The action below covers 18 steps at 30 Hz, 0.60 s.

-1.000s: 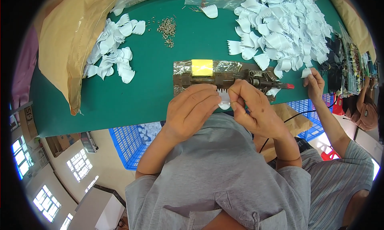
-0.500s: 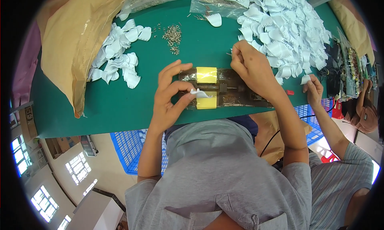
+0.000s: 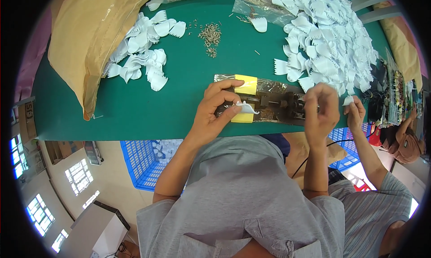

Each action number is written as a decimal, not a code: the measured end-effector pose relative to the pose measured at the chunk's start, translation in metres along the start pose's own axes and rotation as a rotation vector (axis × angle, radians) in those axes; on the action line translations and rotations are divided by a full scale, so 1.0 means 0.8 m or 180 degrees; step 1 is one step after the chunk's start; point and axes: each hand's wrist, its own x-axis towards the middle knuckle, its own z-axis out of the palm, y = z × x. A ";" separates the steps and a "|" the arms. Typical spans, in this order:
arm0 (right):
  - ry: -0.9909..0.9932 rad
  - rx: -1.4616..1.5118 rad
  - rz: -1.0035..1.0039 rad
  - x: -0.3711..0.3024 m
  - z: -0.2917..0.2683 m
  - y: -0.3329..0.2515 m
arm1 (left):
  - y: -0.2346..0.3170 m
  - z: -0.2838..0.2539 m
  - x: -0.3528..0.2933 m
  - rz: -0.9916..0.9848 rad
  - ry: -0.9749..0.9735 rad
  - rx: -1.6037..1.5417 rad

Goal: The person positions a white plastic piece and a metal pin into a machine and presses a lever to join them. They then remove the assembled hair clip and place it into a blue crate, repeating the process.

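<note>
Currently left hand (image 3: 215,107) pinches one white comb piece (image 3: 246,107) on the jig (image 3: 269,106); right hand (image 3: 321,110) curled, contents unclear; big pile (image 3: 332,42) at 1 o'clock undone, small pile (image 3: 143,51) at 11 possibly finished.

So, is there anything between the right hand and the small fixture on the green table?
Nothing visible stands between them. The right hand hovers just over the right end of the dark fixture, while the left hand holds a white comb-shaped piece at its left end, beside the yellow pads.
</note>
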 end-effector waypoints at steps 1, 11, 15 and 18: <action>-0.0059 -0.0166 -0.0151 -0.012 0.005 -0.006 | 0.003 0.002 -0.002 -0.0036 0.0010 0.0057; -0.1770 -0.0310 -0.0403 -0.034 0.049 -0.043 | -0.003 0.007 -0.019 0.0209 0.0185 0.0025; -0.1443 0.0129 0.0067 -0.050 0.017 -0.021 | 0.004 -0.022 0.007 0.0562 0.0238 0.1723; -0.1101 0.1149 0.1268 -0.096 -0.019 0.013 | 0.024 -0.038 0.025 0.0257 -0.0389 0.2108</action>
